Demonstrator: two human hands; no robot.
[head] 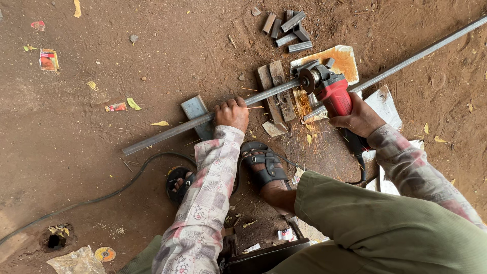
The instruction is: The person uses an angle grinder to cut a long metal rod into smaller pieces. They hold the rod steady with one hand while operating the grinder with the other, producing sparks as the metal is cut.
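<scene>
Sparks are flying, so the cut is under way: the right hand (pixel 359 119) is wrapped tight around the body of the red angle grinder (pixel 329 90), its disc biting into the long steel bar (pixel 264 94) where the bar lies across two flat wooden blocks (pixel 276 91) on the dirt floor (pixel 91 152). The left hand (pixel 231 112) is closed over the bar just left of the blocks, pinning it down. A sandalled foot (pixel 264 165) is planted close beside that hand, a second foot (pixel 178 183) further left. This looks mid-cut, the bar not yet parted; finishing it likely calls for steady downward pressure on the disc and a firm hold so the bar does not kick as it separates. Count: one bar, one grinder, two blocks, one grey metal block (pixel 195 109) under the bar's left stretch, and roughly six short cut pieces (pixel 288 30) piled beyond. A black cable (pixel 101 195) trails away left.
</scene>
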